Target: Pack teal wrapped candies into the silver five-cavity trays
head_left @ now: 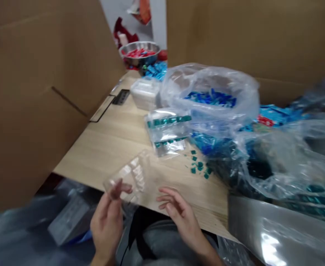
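A clear plastic blister tray [136, 171] with moulded pockets is at the table's front edge, blurred by motion. My left hand [108, 218] grips its near left corner, the fingers partly seen through the plastic. To the right of the tray, my right hand [180, 214] is apart from it, fingers loosely spread and holding nothing. Beyond the hands lie clear packs [168, 129] with rows of green pieces inside. Several loose green pieces [198, 166] are scattered on the wood to the right of them.
A big clear bag [212, 81] of blue wrapped pieces stands behind. Farther back are white stacked containers [145, 94] and a metal bowl [140, 51] of red pieces. Crumpled plastic and a metal container [278, 225] crowd the right. Cardboard [40, 92] walls the left.
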The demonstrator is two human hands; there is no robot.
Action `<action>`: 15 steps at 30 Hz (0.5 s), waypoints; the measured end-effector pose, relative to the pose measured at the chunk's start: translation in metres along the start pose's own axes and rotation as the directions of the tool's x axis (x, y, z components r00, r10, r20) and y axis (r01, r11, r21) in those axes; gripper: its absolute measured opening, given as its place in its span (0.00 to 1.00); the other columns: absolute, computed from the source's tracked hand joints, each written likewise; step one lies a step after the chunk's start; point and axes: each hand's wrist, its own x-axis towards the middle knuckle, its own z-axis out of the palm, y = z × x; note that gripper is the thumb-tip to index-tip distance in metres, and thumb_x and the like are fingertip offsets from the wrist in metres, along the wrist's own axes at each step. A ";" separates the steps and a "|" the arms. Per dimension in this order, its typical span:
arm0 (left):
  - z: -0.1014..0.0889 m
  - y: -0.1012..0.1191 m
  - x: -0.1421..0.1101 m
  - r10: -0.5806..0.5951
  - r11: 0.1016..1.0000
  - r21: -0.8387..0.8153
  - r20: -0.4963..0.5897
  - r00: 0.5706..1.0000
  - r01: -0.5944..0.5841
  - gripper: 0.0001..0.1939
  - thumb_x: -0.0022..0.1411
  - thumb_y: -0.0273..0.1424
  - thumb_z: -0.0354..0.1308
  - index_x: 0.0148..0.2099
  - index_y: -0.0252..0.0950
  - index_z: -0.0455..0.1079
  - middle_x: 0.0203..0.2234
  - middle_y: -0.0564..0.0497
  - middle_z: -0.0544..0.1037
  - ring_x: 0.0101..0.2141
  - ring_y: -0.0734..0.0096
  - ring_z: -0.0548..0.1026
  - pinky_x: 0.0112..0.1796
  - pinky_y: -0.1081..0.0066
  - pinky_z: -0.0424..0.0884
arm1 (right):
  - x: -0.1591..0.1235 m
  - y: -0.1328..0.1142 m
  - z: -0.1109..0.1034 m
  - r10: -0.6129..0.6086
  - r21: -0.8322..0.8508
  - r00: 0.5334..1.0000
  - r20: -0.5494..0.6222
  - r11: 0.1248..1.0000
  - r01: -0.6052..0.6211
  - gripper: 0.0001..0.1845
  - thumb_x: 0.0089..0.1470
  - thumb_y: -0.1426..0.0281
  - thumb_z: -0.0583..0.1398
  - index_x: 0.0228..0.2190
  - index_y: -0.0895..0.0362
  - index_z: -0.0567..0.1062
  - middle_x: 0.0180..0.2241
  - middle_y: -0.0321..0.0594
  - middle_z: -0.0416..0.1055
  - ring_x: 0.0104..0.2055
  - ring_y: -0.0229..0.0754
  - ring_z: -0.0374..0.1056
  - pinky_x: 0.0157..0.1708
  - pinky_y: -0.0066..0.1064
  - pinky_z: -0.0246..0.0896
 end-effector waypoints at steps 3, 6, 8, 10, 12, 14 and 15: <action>0.011 0.015 0.015 -0.208 0.919 -0.351 -0.053 0.977 0.177 0.19 0.56 0.46 0.69 0.46 0.41 0.78 0.29 0.54 0.78 0.30 0.77 0.76 0.37 0.76 0.75 | 0.002 -0.004 -0.002 -0.059 -0.162 0.998 -0.013 0.985 0.057 0.18 0.60 0.55 0.62 0.48 0.50 0.79 0.45 0.44 0.76 0.45 0.41 0.75 0.47 0.33 0.72; 0.008 0.019 0.023 -0.230 0.870 -0.445 0.016 0.973 0.213 0.20 0.54 0.46 0.70 0.44 0.40 0.79 0.31 0.53 0.79 0.30 0.77 0.76 0.35 0.77 0.75 | 0.007 -0.009 -0.001 -0.147 -0.279 0.989 0.002 0.950 0.142 0.13 0.62 0.59 0.61 0.45 0.49 0.80 0.45 0.42 0.77 0.44 0.38 0.75 0.47 0.29 0.72; 0.000 0.019 0.023 -0.149 0.901 -0.411 0.008 0.989 0.139 0.17 0.60 0.46 0.66 0.47 0.42 0.78 0.32 0.53 0.79 0.32 0.77 0.76 0.37 0.76 0.75 | 0.010 -0.011 0.002 -0.174 -0.314 0.985 0.021 0.934 0.172 0.11 0.63 0.62 0.61 0.45 0.47 0.80 0.45 0.38 0.78 0.43 0.35 0.76 0.46 0.25 0.72; -0.011 0.015 0.021 0.056 0.969 -0.238 -0.054 0.997 -0.067 0.14 0.66 0.43 0.61 0.51 0.46 0.76 0.35 0.54 0.80 0.38 0.76 0.77 0.43 0.74 0.74 | 0.013 -0.008 0.004 -0.180 -0.331 0.983 0.028 0.927 0.179 0.10 0.63 0.63 0.61 0.45 0.46 0.80 0.44 0.36 0.79 0.42 0.32 0.76 0.45 0.22 0.71; -0.021 0.006 0.022 0.322 0.937 0.127 0.043 0.946 -0.325 0.14 0.68 0.38 0.59 0.55 0.48 0.73 0.43 0.53 0.80 0.47 0.71 0.76 0.54 0.66 0.69 | 0.014 -0.003 0.004 -0.166 -0.343 0.986 0.022 0.925 0.164 0.10 0.63 0.63 0.61 0.44 0.46 0.80 0.44 0.36 0.79 0.41 0.32 0.77 0.44 0.21 0.72; -0.029 -0.008 0.024 0.408 0.704 0.480 0.330 0.851 -0.523 0.16 0.68 0.35 0.59 0.57 0.45 0.71 0.51 0.49 0.77 0.54 0.62 0.72 0.61 0.55 0.61 | 0.014 0.004 0.003 -0.138 -0.374 0.990 0.015 0.918 0.134 0.10 0.62 0.62 0.61 0.44 0.47 0.80 0.43 0.37 0.80 0.41 0.33 0.77 0.44 0.23 0.72; -0.031 -0.016 0.025 0.370 0.577 0.573 0.452 0.812 -0.582 0.17 0.69 0.35 0.58 0.58 0.43 0.70 0.53 0.46 0.76 0.56 0.59 0.71 0.62 0.51 0.58 | 0.013 0.008 0.002 -0.122 -0.402 0.992 0.013 0.908 0.117 0.11 0.62 0.61 0.61 0.44 0.48 0.80 0.43 0.38 0.80 0.40 0.34 0.77 0.44 0.24 0.73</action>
